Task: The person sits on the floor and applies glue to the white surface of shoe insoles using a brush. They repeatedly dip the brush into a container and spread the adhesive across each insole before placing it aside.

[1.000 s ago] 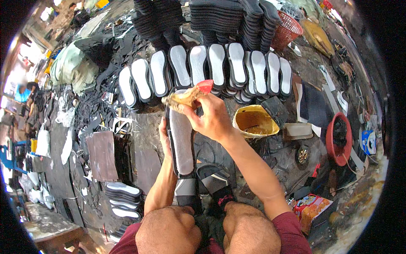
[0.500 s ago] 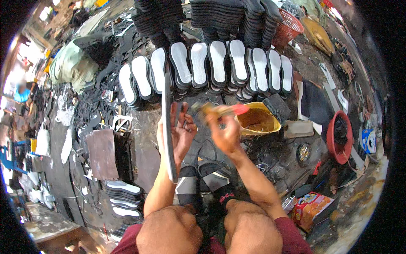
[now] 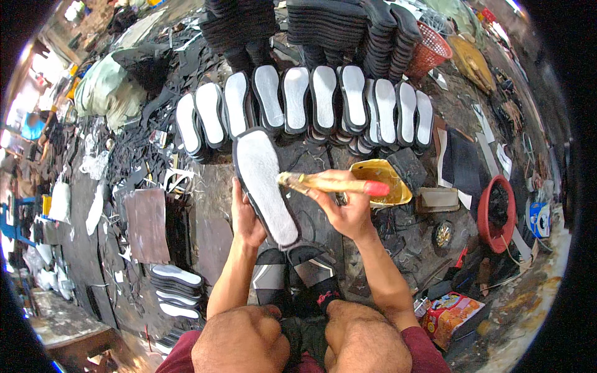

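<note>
My left hand [image 3: 247, 216] grips a shoe sole [image 3: 267, 186] by its left side, its white face turned up and a black rim around it. In my right hand [image 3: 347, 208] is a paintbrush [image 3: 336, 184] with a wooden handle and a red end. The brush's bristles reach the sole's right edge; whether they touch it I cannot tell. Right behind my right hand stands a yellow container [image 3: 398, 186] with brownish stuff coating its inside. Beyond the held sole, similar white-faced soles [image 3: 324, 99] lie fanned in an arc on several small piles.
Tall stacks of black soles [image 3: 323, 31] stand at the back beside a red basket [image 3: 432, 50]. At right are a red basin [image 3: 497, 214] and a shallow tray [image 3: 437, 200]. More soles [image 3: 177, 292] are piled at left near a brown sheet [image 3: 147, 227]. Scraps litter the floor.
My left hand has turned the sole from edge-on to face up. My right hand has moved slightly right, and the brush now points left at the sole's edge.
</note>
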A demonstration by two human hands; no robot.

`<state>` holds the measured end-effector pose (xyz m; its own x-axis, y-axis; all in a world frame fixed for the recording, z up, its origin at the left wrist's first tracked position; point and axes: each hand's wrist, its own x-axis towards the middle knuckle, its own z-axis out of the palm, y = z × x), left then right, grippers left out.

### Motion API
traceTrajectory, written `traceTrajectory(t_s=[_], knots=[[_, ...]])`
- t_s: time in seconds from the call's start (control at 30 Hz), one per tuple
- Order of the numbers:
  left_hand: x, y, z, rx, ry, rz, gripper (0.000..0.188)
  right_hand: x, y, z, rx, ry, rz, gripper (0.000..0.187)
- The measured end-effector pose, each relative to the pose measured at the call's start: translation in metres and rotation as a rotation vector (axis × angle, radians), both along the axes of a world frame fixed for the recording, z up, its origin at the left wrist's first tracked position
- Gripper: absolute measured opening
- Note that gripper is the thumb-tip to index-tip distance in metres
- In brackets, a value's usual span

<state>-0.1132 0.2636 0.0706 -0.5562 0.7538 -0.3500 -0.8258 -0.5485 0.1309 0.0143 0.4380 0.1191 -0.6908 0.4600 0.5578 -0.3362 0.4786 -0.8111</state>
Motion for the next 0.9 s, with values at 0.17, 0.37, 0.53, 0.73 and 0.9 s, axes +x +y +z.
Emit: traceTrajectory(t_s=[0.17,0.37,0.53,0.73,0.9], knots=[[0.022,0.003,0.022,-0.163,0.124,-0.09,0.08,-0.01,0.01,-0.001,0.266,0.075,0.178,0.019],[0.033,-0.001,0.013,0.127,0.019,-0.243,0.079,-0.056,0.071,0.002,0.383,0.128,-0.029,0.019],[0.016,-0.002,0.027,0.15,-0.096,-0.173,0.078,-0.029,0.064,0.022,0.357,0.035,-0.509,0.023],[0.005,0.043,0.031,-0.459,0.341,0.047,0.085,0.032,-0.04,-0.024,-0.791,-0.112,-0.024,0.069],[0.017,0.065,0.047,-0.437,0.462,-0.036,0.087,0.044,-0.047,-0.002,-0.437,-0.273,-0.033,0.104]])
